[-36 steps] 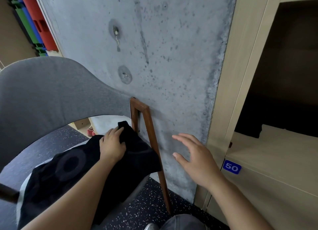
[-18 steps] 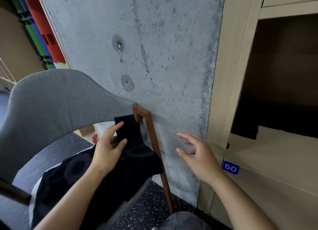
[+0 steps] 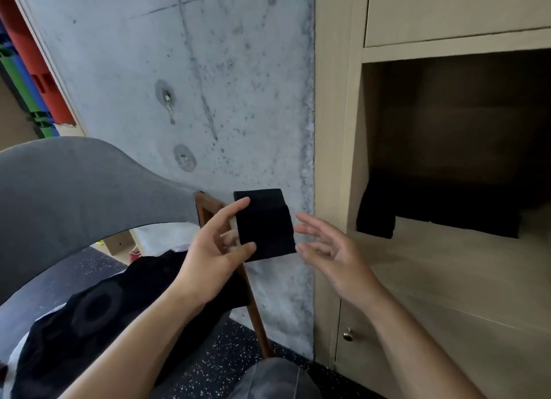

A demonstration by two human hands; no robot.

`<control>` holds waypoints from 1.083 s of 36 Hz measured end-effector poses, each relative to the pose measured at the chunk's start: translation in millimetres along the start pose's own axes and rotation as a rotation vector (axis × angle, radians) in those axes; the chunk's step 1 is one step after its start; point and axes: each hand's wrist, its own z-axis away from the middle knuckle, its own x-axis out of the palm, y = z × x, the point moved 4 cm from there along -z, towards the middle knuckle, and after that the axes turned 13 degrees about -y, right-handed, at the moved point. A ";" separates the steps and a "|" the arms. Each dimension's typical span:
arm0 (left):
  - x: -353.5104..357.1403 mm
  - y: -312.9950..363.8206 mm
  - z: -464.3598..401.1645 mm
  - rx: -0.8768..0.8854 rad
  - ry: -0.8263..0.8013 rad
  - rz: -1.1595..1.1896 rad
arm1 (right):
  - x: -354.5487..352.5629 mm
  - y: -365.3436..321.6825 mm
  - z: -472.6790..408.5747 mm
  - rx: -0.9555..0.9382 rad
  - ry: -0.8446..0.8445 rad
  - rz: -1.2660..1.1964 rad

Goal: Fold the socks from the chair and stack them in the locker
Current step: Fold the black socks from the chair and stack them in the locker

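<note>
Head view: the left hand [image 3: 214, 249] holds a folded black sock [image 3: 264, 224] up in the air, thumb on its lower front edge, forefinger on its upper left corner, the other fingers behind it. The sock is a neat, thick rectangle, held upright in front of the concrete wall [image 3: 208, 85], just left of the locker [image 3: 337, 130].

The right hand [image 3: 331, 252] hovers just right of the sock, fingers spread and relaxed, gripping nothing; its fingertips are close to the sock's right edge, and whether they touch it cannot be told.

The locker's open compartment [image 3: 462, 249] lies right of both hands. Dark folded cloth [image 3: 377, 216] sits at its back left, well into the shadow; what it is cannot be told for sure.

Left of the locker, below the left hand, stands the chair [image 3: 74, 190], its grey back curving up and a brown wooden frame [image 3: 208, 210] at its right side against the wall. More black fabric [image 3: 89, 318] lies on the seat beneath the left forearm. A small knob [image 3: 347, 335] shows on the locker door below the compartment.
</note>
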 end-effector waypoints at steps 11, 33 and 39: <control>80.0 13.9 -36.8 0.036 -0.138 0.099 | -55.8 -11.3 41.3 0.034 0.085 0.075; 196.9 -32.1 -110.9 -0.038 -0.250 0.216 | -164.3 26.6 98.2 0.307 0.376 0.084; 207.8 -66.9 -121.6 -0.124 -0.240 0.186 | -183.7 49.3 91.4 0.318 0.535 -0.046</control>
